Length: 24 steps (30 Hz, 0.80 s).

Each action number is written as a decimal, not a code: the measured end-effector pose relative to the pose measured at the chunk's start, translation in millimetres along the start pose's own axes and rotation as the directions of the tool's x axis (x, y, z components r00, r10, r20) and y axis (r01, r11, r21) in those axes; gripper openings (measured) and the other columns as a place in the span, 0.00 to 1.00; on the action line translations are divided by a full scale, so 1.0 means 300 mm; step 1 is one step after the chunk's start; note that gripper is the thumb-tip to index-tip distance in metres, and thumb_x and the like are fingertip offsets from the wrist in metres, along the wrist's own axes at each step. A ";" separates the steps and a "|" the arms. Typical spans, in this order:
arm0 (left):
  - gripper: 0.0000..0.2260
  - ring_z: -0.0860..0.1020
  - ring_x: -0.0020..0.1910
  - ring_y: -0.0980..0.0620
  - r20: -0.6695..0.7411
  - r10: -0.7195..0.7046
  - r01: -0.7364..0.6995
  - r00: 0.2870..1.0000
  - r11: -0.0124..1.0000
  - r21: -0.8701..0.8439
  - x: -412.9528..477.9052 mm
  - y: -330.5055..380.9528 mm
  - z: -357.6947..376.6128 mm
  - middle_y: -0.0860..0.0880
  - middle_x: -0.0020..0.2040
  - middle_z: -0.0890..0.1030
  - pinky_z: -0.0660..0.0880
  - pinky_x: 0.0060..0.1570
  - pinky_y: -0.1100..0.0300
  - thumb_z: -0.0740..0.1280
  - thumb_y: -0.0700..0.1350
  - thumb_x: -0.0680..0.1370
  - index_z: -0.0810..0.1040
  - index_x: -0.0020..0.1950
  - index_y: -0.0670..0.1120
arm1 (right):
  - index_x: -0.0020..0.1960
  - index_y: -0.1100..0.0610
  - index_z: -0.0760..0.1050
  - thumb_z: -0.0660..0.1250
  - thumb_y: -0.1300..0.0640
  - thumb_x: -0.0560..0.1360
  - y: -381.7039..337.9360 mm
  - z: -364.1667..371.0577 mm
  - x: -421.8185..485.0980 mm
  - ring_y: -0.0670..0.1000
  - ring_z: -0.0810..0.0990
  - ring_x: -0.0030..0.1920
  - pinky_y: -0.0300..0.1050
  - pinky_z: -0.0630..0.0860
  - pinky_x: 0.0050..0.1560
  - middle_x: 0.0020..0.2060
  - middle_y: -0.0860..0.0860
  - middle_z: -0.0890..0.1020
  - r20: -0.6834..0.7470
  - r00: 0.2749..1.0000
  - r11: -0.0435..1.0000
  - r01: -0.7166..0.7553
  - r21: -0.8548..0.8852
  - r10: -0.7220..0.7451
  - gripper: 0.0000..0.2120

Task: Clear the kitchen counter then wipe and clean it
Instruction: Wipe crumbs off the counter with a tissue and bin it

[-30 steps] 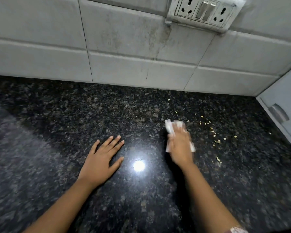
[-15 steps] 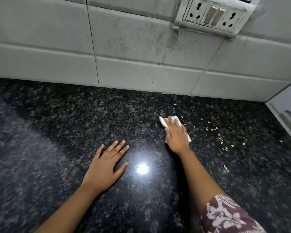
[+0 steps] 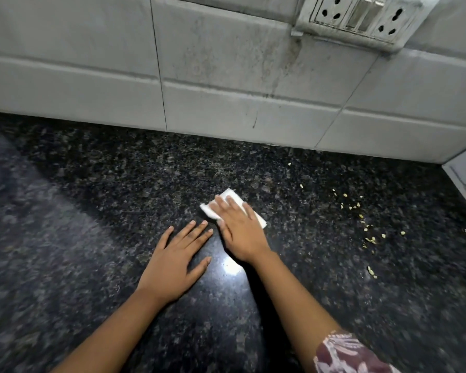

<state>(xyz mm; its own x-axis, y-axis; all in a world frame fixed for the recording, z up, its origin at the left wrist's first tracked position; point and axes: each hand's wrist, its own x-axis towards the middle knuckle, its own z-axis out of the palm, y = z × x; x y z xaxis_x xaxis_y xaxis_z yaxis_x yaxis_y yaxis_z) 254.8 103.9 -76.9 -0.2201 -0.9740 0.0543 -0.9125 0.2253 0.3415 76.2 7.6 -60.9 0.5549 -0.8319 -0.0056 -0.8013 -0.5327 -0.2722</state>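
right hand [image 3: 240,232] fingers [image 3: 222,204] flat and apart pressing white tissue [image 3: 228,197] onto counter [image 3: 92,211], left hand [image 3: 172,262] splayed beside it.

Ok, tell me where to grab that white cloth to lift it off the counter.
Pinch the far-left corner of the white cloth from the wall side: it lies flat on the counter, and the right hand covers its near part, leaving that corner bare.

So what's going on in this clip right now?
A person is wiping a dark granite counter. The right hand presses a folded white tissue flat on the stone, while the left hand rests palm-down beside it, holding nothing. Pale crumbs lie scattered to the right of the tissue, not yet wiped up.
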 end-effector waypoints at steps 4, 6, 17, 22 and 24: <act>0.21 0.64 0.72 0.59 -0.081 -0.004 0.002 0.997 1.000 -0.028 0.034 -0.008 -0.011 0.61 0.72 0.68 0.51 0.71 0.55 0.53 0.61 0.79 0.70 0.70 0.59 | 0.78 0.47 0.51 0.43 0.49 0.82 0.182 -0.033 0.056 0.46 0.47 0.77 0.50 0.43 0.75 0.77 0.43 0.51 -0.010 0.982 0.982 -0.190 -0.013 0.190 0.24; 0.17 0.73 0.64 0.56 -0.162 0.012 -0.015 0.987 1.000 -0.012 0.098 -0.023 -0.037 0.59 0.63 0.77 0.57 0.67 0.56 0.54 0.57 0.78 0.76 0.62 0.57 | 0.77 0.49 0.53 0.41 0.48 0.79 0.273 -0.063 0.035 0.49 0.49 0.77 0.51 0.46 0.75 0.77 0.46 0.54 -0.076 0.934 0.937 -0.349 -0.001 0.348 0.27; 0.32 0.51 0.77 0.53 -0.078 -0.259 0.265 0.963 0.961 0.076 0.346 -0.127 -0.018 0.54 0.78 0.54 0.50 0.75 0.48 0.38 0.64 0.76 0.56 0.78 0.54 | 0.78 0.52 0.53 0.45 0.51 0.82 0.362 -0.090 -0.001 0.52 0.50 0.77 0.53 0.49 0.76 0.77 0.51 0.56 -0.183 0.792 0.811 -0.582 0.060 0.582 0.24; 0.30 0.53 0.77 0.54 -0.105 -0.255 0.262 0.961 0.964 0.051 0.348 -0.131 -0.017 0.54 0.78 0.57 0.50 0.74 0.48 0.43 0.63 0.77 0.60 0.77 0.55 | 0.77 0.53 0.54 0.47 0.53 0.82 0.135 -0.072 0.146 0.50 0.50 0.77 0.51 0.47 0.77 0.77 0.50 0.56 -0.124 0.967 0.968 -0.203 0.146 0.222 0.24; 0.29 0.55 0.77 0.53 -0.108 -0.251 0.257 0.962 0.965 0.054 0.347 -0.134 -0.014 0.53 0.77 0.59 0.51 0.73 0.48 0.45 0.62 0.78 0.63 0.76 0.53 | 0.78 0.49 0.52 0.41 0.48 0.80 0.060 -0.022 0.220 0.47 0.47 0.77 0.48 0.42 0.76 0.77 0.46 0.53 0.027 0.999 0.998 -0.033 0.056 0.031 0.26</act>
<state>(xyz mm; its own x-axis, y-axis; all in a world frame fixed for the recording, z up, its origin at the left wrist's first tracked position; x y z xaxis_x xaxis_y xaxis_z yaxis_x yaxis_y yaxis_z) 270.1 -6.8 -80.9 0.0543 -0.9962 0.0682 -0.9555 -0.0320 0.2931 97.0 -58.0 -59.9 0.5353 -0.8437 -0.0400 -0.8055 -0.4956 -0.3250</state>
